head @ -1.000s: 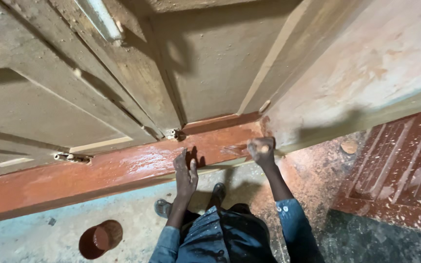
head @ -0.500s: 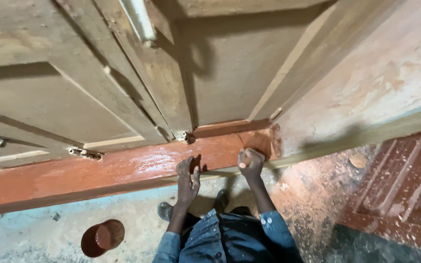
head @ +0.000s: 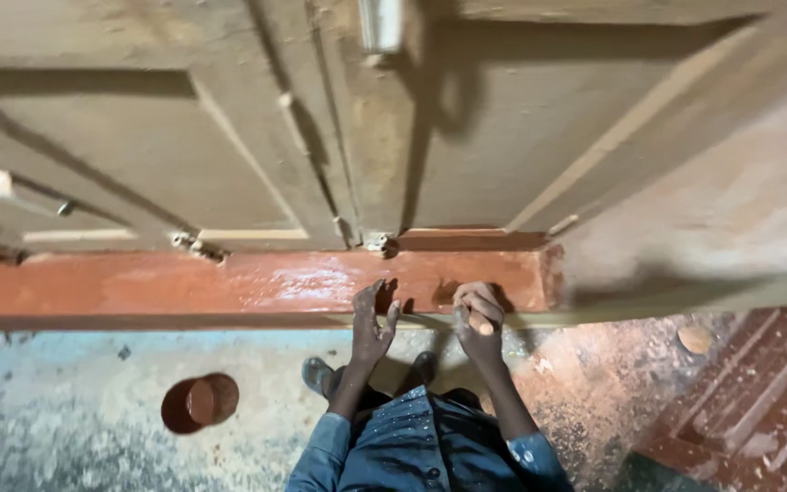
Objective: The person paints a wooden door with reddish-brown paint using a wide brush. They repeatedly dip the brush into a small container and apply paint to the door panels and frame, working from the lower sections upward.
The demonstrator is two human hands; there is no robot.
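Note:
I look down at a wet, red-brown painted wooden beam (head: 229, 284) running along the foot of two dusty panelled doors (head: 184, 155). My left hand (head: 371, 323) rests flat against the beam's front face, fingers spread. My right hand (head: 477, 321) is curled shut on a small brush or pad, mostly hidden in the fist, and presses on the beam near its right end (head: 544, 278). My denim sleeves and lap (head: 421, 442) show at the bottom.
A round tin of red-brown paint (head: 199, 403) stands on the pale concrete floor to my left. Door bolts (head: 195, 246) sit at the doors' lower edge. A plastered wall (head: 712, 210) rises at right, above a paint-spattered red patterned floor (head: 758, 401).
The view has swung so the beam lies level and the doors face me squarely. Both hands stay on the beam's right part, now slightly lower on its face.

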